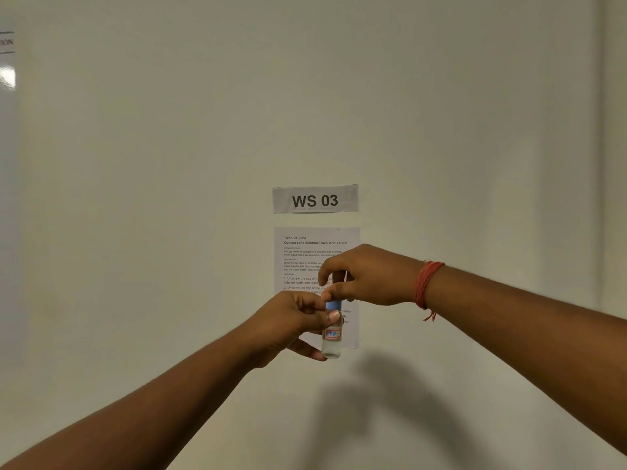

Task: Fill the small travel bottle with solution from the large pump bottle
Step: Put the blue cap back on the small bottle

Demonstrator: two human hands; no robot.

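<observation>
The small travel bottle (332,337) is clear, red-labelled, upright, held in the left hand's (291,325) fingers; its blue cap (333,305) sits just under the right hand's (368,276) pinching fingertips.

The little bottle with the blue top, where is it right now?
In the head view, the small travel bottle is held up near the middle, in front of the instruction sheet on the wall. The left hand grips its body and the right hand pinches its blue cap.

Looks like a lab/test workstation: "WS 03" sign (315,199) and task sheet (305,256) taped on wall.
</observation>
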